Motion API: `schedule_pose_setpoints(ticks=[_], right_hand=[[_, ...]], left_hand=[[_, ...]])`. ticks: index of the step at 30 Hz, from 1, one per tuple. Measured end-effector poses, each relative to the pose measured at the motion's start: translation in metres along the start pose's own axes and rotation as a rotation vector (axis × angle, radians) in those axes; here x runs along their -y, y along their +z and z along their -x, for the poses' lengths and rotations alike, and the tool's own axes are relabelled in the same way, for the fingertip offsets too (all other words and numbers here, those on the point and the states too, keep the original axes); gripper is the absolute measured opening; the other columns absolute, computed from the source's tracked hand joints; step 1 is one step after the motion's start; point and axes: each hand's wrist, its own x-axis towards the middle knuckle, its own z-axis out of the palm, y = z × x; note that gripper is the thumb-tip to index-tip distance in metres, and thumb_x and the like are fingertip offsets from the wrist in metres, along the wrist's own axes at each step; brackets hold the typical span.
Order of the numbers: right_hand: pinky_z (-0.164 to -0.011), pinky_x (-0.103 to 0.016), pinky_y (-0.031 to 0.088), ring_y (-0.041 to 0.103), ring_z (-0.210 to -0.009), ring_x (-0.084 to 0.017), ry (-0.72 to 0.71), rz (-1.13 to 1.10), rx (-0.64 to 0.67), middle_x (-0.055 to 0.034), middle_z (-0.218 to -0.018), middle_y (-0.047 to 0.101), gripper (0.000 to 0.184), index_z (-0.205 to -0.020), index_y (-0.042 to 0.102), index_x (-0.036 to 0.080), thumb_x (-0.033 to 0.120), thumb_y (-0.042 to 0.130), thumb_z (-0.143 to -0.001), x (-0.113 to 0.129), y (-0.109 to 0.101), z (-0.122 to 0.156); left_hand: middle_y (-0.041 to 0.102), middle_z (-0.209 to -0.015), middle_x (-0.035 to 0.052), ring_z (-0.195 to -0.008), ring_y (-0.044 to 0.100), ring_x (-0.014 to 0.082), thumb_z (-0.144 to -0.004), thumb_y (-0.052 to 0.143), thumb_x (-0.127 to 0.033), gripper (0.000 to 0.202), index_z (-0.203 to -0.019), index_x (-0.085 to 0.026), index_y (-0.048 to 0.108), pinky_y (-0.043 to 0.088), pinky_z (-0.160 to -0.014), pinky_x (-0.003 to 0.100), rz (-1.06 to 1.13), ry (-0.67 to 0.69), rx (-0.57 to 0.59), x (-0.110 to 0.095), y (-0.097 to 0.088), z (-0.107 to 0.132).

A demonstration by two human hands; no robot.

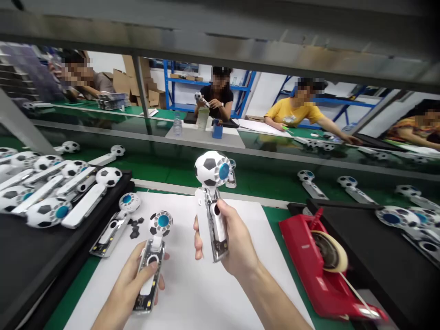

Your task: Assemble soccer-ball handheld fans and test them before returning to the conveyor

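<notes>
My right hand (240,243) grips a handheld device with a soccer-ball head (210,168) and holds it upright above a white sheet (192,293). Its thumb lies on the side of the handle; the ball has a blue round lens. Lower down, my left hand (123,286) is closed around a second soccer-ball device (161,223), thumb on its button panel; a circuit board shows through its clear casing. Left of that, a third such device (112,229) lies at the sheet's edge, beside small black pieces (136,226).
Many similar devices are piled on a black tray (20,256) at left. At right are a red tape dispenser (316,270) and another black tray (378,247) holding several. More devices lie along the conveyor (165,172). Several people work across it. A beam (220,36) crosses overhead.
</notes>
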Motion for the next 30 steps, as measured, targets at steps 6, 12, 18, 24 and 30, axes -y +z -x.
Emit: schedule_pose_setpoints(ticks=[6,12,18,24,30], right_hand=[[-0.032,-0.024,0.044,0.054,-0.032,-0.016,0.192,-0.04,-0.013,-0.0003,-0.053,0.061,0.044,-0.1,0.059,0.016,0.051,0.032,-0.1,-0.009,0.043,-0.019],[-0.025,-0.021,0.032,0.052,-0.029,-0.016,0.227,-0.008,-0.169,0.0001,-0.044,0.055,0.062,-0.077,0.056,0.017,0.067,0.025,-0.098,-0.023,0.06,-0.036],[-0.026,-0.022,0.031,0.05,-0.029,-0.016,0.2,0.107,-0.209,-0.0008,-0.042,0.054,0.06,-0.07,0.056,0.017,0.065,0.032,-0.098,-0.032,0.057,-0.044],[-0.06,-0.027,0.054,0.069,-0.08,-0.024,0.004,0.568,-0.138,-0.0073,-0.098,0.075,0.047,-0.099,0.068,0.022,0.065,0.066,-0.081,-0.045,0.058,-0.027],[-0.078,-0.03,0.052,0.066,-0.1,-0.027,-0.042,0.697,0.123,-0.0046,-0.112,0.071,0.045,-0.112,0.059,0.027,0.065,0.054,-0.089,-0.088,0.078,-0.009]], left_hand=[[0.06,-0.125,0.0109,-0.118,0.055,0.0302,-0.093,0.05,-0.037,0.044,-0.135,-0.024,0.042,0.042,-0.102,0.046,-0.516,0.338,-0.169,0.016,-0.005,-0.001],[0.058,-0.126,0.0139,-0.115,0.044,0.0383,-0.082,0.044,-0.008,0.053,-0.132,-0.021,0.056,0.034,-0.098,0.06,-0.725,0.444,-0.223,0.028,0.009,-0.013],[0.058,-0.128,0.0165,-0.121,0.043,0.0415,-0.083,0.063,-0.029,0.039,-0.12,-0.021,0.066,0.03,-0.103,0.062,-0.598,0.475,-0.214,0.015,0.013,-0.011],[0.059,-0.132,0.0162,-0.119,0.058,0.028,-0.099,0.037,-0.053,0.05,-0.136,-0.021,0.046,0.051,-0.093,0.04,-0.115,0.509,-0.254,-0.035,-0.004,0.019],[0.055,-0.141,0.0088,-0.131,0.049,0.0272,-0.097,0.053,-0.049,0.05,-0.141,-0.028,0.044,0.039,-0.109,0.04,0.3,0.518,-0.248,-0.06,-0.02,0.038]])
